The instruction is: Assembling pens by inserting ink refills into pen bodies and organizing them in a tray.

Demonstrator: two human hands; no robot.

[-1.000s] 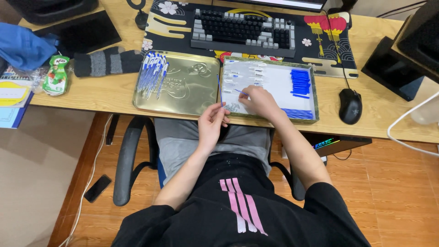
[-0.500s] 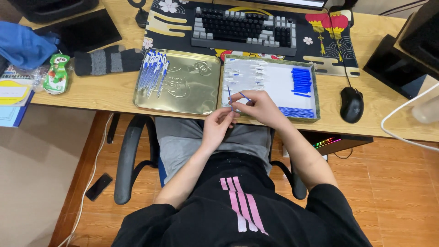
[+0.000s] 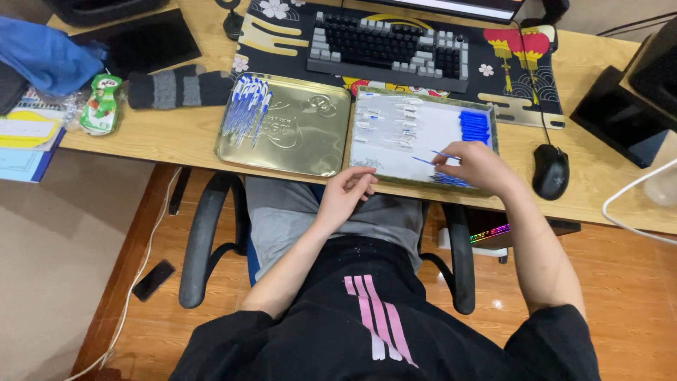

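I see a black top with short sleeves and three pink stripes down the front. The legs have grey shorts. Both arms are bare.

L hand [image 3: 347,192] sits loosely curled, fingers bent inward, near the bench edge, forearm angled up from the lap. R hand [image 3: 476,166] reaches further fwd over the bench, fingertips pinched, elbow bent.

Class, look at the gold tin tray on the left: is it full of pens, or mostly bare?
Mostly bare. The gold tray holds only one bunch of blue pens at its left end; the rest of its shiny floor shows uncovered.
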